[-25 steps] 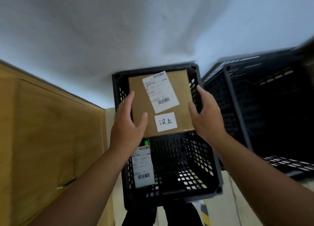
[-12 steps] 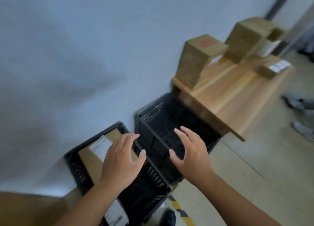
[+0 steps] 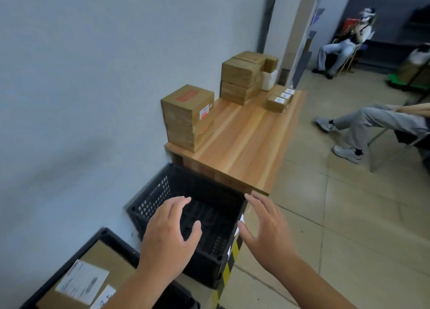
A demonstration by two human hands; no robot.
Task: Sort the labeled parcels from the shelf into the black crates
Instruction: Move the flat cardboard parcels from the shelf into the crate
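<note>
The far crate [image 3: 152,200] is showing black, with a grid of small holes in its wall, and the near crate [image 3: 69,259] is showing a plain black rim. The parcel [image 3: 111,262] inside it is showing brown cardboard under a white label [image 3: 81,283] with grey print. The shelf [image 3: 244,134] is showing orange-brown wood in lighter and darker lengthwise stripes. The nearest box [image 3: 181,115] is carrying a red printed block on brown card, and the small boxes [image 3: 277,103] are carrying white labels. The wall [image 3: 93,76] is reading pale blue-grey, the floor [image 3: 349,215] beige tile with dark seams, and the floor tape [image 3: 230,262] is showing yellow and black diagonal stripes.
</note>
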